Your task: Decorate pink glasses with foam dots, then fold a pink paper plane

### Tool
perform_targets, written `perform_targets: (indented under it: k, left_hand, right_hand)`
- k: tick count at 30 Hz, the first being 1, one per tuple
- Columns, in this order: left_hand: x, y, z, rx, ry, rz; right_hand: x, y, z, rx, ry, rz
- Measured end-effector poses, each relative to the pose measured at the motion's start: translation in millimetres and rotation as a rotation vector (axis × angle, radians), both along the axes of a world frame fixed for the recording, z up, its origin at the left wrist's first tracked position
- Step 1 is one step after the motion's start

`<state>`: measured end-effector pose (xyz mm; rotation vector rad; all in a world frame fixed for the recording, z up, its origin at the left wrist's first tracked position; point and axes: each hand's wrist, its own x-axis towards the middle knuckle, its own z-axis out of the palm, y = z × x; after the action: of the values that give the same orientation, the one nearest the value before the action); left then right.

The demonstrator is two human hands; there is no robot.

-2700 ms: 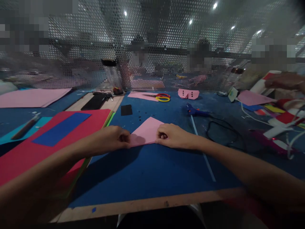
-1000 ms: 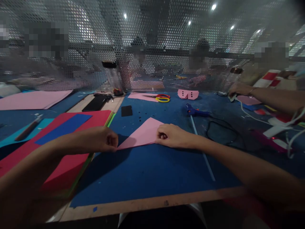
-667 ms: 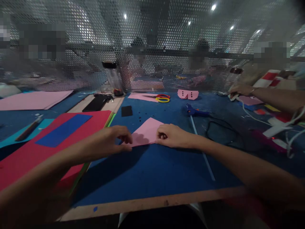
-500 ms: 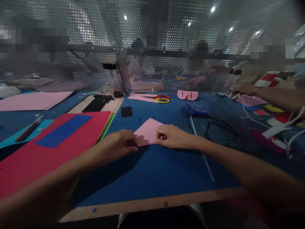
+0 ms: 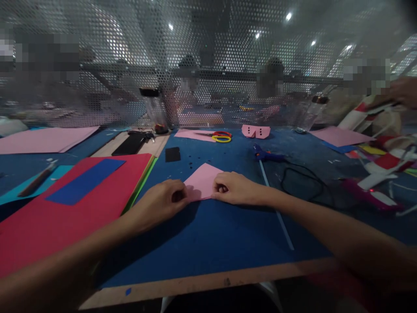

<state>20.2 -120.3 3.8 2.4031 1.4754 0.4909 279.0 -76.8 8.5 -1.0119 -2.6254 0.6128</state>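
While the left hand (image 5: 166, 201) is pinching the near edge of the pink paper (image 5: 201, 180), the right hand (image 5: 239, 188) is gripping that edge farther along; the paper is lying on the counter (image 5: 211, 243) between them; the person is seemingly creasing a fold, the next move probably calling for even pressure; compared with a second ago, the left hand is sitting closer to the right one, hiding the paper's left corner, and a co-worker's hand (image 5: 405, 92) is no longer covering the far-right pink sheet (image 5: 342, 136)
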Motion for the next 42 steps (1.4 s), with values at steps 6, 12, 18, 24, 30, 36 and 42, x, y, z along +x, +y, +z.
perform_targets:
  k: [6, 12, 18, 24, 30, 36, 42]
  left_hand:
    - [4.4, -1.7, 2.6, 0.009, 0.027, 0.019]
    - [5.3, -2.5, 0.2, 0.016, 0.031, 0.016]
    - [6.6, -3.9, 0.5, 0.033, 0.036, 0.022]
    - [7.3, -4.1, 1.8, 0.042, 0.02, 0.003]
    - [5.0, -4.3, -6.6, 0.13, -0.055, -0.154]
    - [-0.4, -3.2, -11.7, 0.361, 0.116, -0.374]
    - [-1.3, -3.9, -10.9, 0.424, 0.184, -0.393]
  right_hand:
    - [0.7, 0.6, -0.7, 0.007, 0.0, 0.012]
    - [1.0, 0.2, -1.5, 0.014, 0.012, 0.008]
    - [0.0, -0.3, -1.1, 0.029, 0.002, 0.005]
    - [-2.1, -1.8, 0.9, 0.033, -0.012, -0.018]
    - [-2.4, -2.2, 0.3, 0.028, -0.004, -0.014]
    - [-2.4, -2.6, 2.6, 0.021, -0.022, -0.015]
    - [-2.7, -2.1, 1.9, 0.004, -0.022, -0.02]
